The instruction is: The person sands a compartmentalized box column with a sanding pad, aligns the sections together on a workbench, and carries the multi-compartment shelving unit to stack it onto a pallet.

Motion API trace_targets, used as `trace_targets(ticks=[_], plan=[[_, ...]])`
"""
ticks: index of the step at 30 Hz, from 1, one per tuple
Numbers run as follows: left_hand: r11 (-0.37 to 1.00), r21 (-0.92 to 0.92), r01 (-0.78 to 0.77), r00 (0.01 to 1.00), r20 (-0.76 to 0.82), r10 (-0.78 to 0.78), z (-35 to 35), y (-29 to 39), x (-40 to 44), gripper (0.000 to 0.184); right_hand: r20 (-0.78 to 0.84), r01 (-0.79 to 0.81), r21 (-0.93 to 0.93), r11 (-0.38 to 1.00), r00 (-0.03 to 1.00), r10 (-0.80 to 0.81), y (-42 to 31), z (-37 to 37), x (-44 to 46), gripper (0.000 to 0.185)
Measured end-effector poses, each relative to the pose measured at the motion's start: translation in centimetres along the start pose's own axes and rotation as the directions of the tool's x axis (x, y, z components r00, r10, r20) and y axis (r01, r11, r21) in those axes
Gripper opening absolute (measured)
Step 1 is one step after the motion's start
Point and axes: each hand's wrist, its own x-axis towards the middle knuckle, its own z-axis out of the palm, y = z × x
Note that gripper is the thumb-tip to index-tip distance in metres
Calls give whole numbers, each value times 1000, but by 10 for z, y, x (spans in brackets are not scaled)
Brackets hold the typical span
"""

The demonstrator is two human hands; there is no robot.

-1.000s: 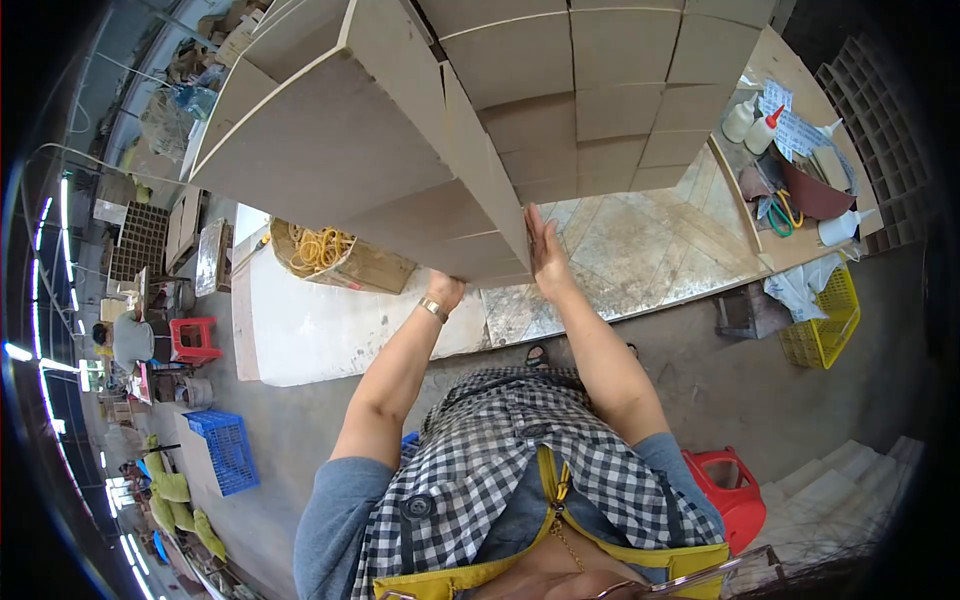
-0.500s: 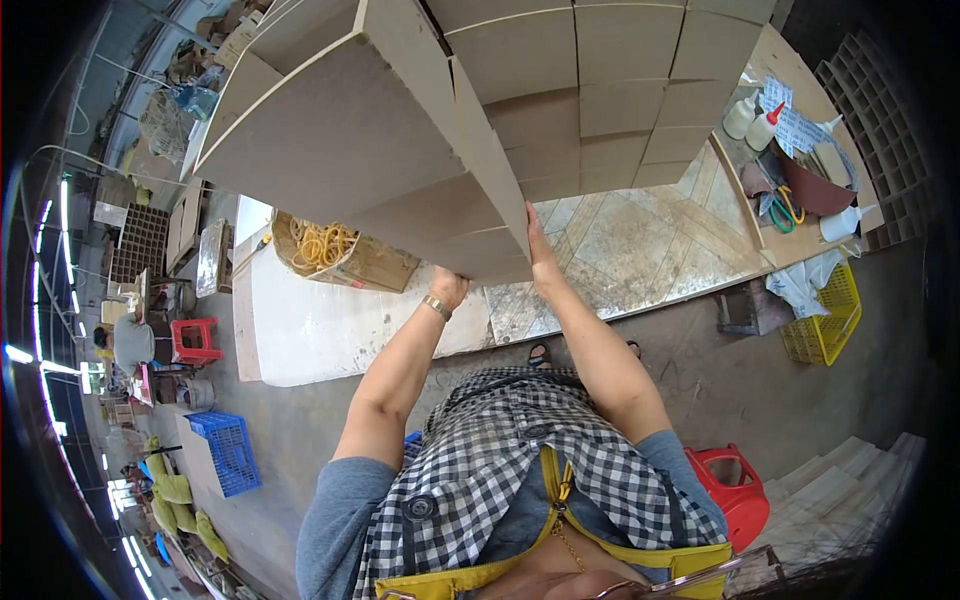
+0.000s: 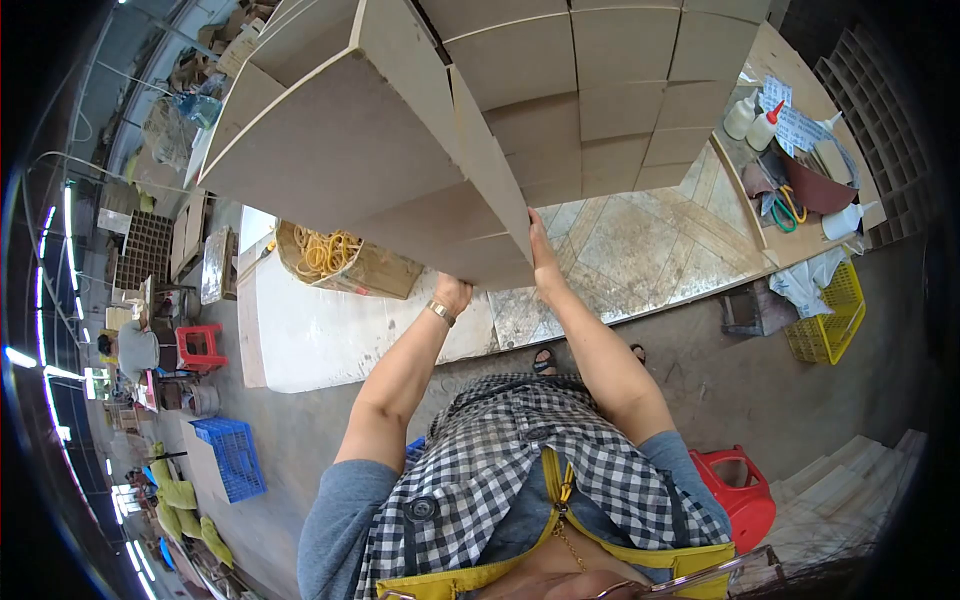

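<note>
Where the two hands meet the work, a tall fibreboard box stack (image 3: pixel 350 150) stands over the near side of the worktop (image 3: pixel 640 245), its lower end btwn them. Hands apart, one per side. L. hand (image 3: pixel 453 292) is at the bottom edge, fingers hidden beneath or behind – can't tell how far they close. R. hand (image 3: pixel 541 255) lies along the narrow R. face nr. the base, fingers extended, no curl seen. Whether the base bears on the worktop: can't tell.

Second stack (image 3: pixel 620 105), similar board, stands just beside on the R.; seams visible, some uneven.

Handling (judgement): panels look thin, stiff and dry, so prob. light per box but bulky overall. Low slip risk on faces; bigger concern is shear at the seams, plus crushed edges or corners if pinched. Best hold approx. as seen – one palm under the bottom edge, other flat on the side face, pressure spread, no fingertip grip on panel edges.

Adjacent: carton (image 3: pixel 385 275) of yellow rubber bands (image 3: pixel 325 252) L. of the L. hand; glue bottles (image 3: pixel 763 130) and scissors (image 3: pixel 787 210) at R. end, well apart from both hands.
</note>
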Motion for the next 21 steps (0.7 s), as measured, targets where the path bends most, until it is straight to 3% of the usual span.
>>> trace_targets(ticks=[5, 11, 14, 17, 21], plan=[[995, -84, 62, 998, 4, -62, 8, 4, -6, 29, -28, -28, -25, 999, 999, 27, -6, 1, 1, 65], [989, -14, 147, 989, -2, -147, 16, -7, -4, 35, -43, -80, 24, 996, 996, 81, -13, -13, -6, 68], [993, 15, 118, 993, 22, -119, 29, -2, -11, 35, -11, 54, 147, 988, 999, -53, -15, -14, -15, 73], [996, 27, 80, 997, -11, -80, 50, 10, -23, 24, -34, 47, 165, 985, 999, -42, -17, -14, -18, 78], [995, 18, 93, 996, 9, -94, 41, 6, -15, 25, 10, 31, 130, 991, 999, -33, -31, -8, -21, 76]])
